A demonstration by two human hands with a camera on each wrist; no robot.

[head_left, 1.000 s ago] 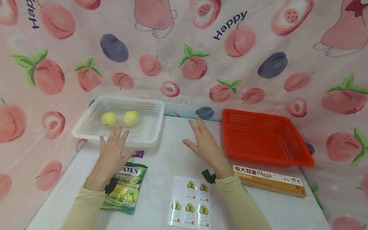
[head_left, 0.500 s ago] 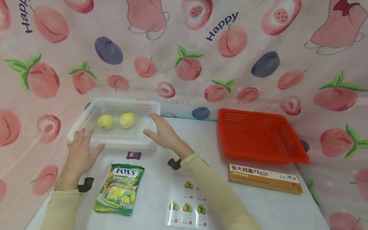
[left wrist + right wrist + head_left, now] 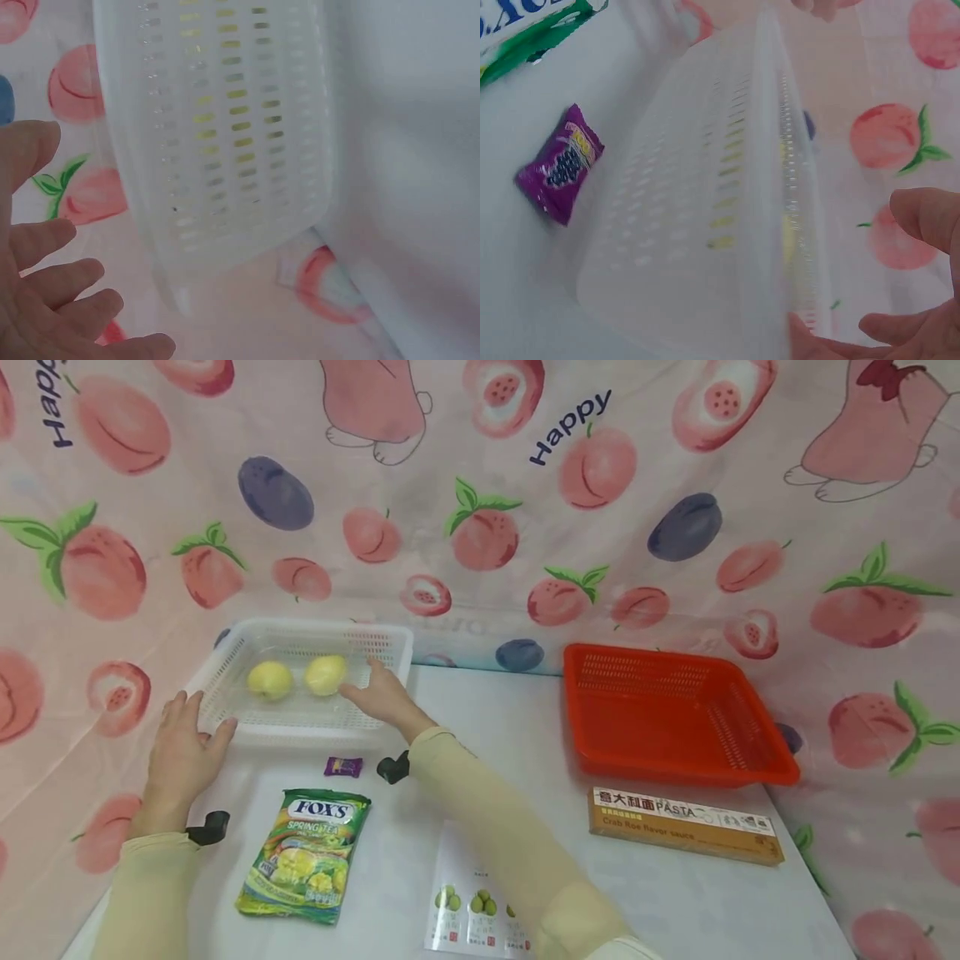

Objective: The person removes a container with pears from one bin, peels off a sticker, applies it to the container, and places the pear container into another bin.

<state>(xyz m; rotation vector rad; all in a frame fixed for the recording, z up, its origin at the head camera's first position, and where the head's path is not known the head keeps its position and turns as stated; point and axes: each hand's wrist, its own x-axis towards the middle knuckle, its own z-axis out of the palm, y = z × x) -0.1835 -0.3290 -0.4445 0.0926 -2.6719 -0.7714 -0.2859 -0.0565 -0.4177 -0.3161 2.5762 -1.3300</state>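
Two yellow fruits [image 3: 297,677] lie loose in the white basket [image 3: 225,677] between the spread, empty left hand [image 3: 182,752] and right hand [image 3: 382,695]; uneven lifting could tip them out.

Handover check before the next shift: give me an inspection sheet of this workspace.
Surface: white table, partly covered by the items below.
Job's things: white basket at the back left, holding two yellow fruits.
Clutter: candy bag, purple sweet, sticker sheet, pasta box, empty red basket.
Grippers: left hand at the white basket's left front corner, fingers relaxed; right hand reaching over the basket's right rim beside the nearer fruit, holding nothing.
Cables: nothing seen; black wrist mounts only.
Surroundings: pink fruit-print cloth behind and at both sides.
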